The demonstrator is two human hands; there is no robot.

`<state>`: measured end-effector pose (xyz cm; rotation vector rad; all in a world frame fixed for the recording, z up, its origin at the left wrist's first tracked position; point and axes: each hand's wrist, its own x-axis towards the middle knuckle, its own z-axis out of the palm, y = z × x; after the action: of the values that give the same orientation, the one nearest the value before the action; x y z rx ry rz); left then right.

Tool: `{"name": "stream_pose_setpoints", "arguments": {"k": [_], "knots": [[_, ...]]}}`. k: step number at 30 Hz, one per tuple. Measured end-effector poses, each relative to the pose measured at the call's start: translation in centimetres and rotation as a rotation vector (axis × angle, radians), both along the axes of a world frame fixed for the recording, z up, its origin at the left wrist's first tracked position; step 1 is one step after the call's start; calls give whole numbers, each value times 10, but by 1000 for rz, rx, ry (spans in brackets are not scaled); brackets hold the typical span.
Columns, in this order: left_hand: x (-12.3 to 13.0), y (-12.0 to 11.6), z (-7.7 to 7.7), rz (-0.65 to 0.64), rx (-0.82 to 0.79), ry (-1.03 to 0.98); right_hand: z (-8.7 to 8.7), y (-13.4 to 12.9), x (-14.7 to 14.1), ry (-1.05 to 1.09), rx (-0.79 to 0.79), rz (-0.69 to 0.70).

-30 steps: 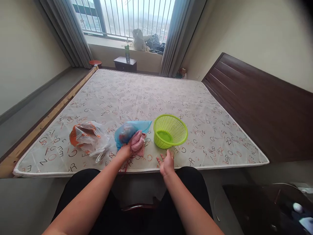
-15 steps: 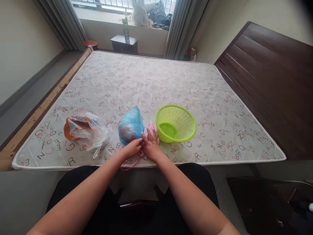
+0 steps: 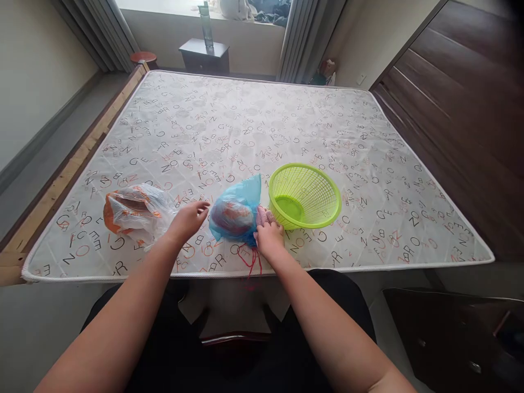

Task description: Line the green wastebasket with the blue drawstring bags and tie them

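A blue plastic bag (image 3: pixel 233 215) with something reddish inside lies on the mattress, red drawstrings (image 3: pixel 249 257) trailing at its near side. My right hand (image 3: pixel 271 239) has its fingers curled on a small pink cloth (image 3: pixel 262 215), against the blue bag's right side. To the left, my left hand (image 3: pixel 189 219) is raised off the bag, holding nothing, its fingers apart. Near that hand lies a clear plastic bag (image 3: pixel 137 210) with orange print, partly covered by my wrist. A green plastic basket (image 3: pixel 305 196) tilts toward me, just right of the pink cloth.
The letter-printed mattress (image 3: pixel 229 131) fills the middle, with a wooden bed rail (image 3: pixel 88 158) at left and a dark headboard (image 3: pixel 462 120) at right. Beyond it stand a nightstand (image 3: pixel 204 54) with a glass vase (image 3: pixel 206 27) and a red stool (image 3: pixel 143 57).
My left hand has moved left, away from the blue bag. The bag has shifted right and turned, its drawstrings now lower right. My right hand is slightly further right, and the camera view has tilted down.
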<state>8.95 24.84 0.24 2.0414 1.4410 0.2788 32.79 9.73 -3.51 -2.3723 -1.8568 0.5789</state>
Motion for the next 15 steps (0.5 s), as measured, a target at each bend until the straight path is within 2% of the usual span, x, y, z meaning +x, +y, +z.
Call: {"name": "stream_pose_setpoints", "arguments": {"k": [2,6,9,12,15], "knots": [[-2,1,-6,68,-49,-6,-1,1,-2,12,21,-19],[9,-17,-30,-81,-133,-90,3,-1,-21,81,115,-7],[18,-24,-42,-68,-94,-92,7,-2,-35,195,208,60],[21,-18,-41,-4,-112,-78,9,-4,-40,333,257,177],[19,-10,-33,55,-112,-61,7,-4,-36,470,273,180]]}}
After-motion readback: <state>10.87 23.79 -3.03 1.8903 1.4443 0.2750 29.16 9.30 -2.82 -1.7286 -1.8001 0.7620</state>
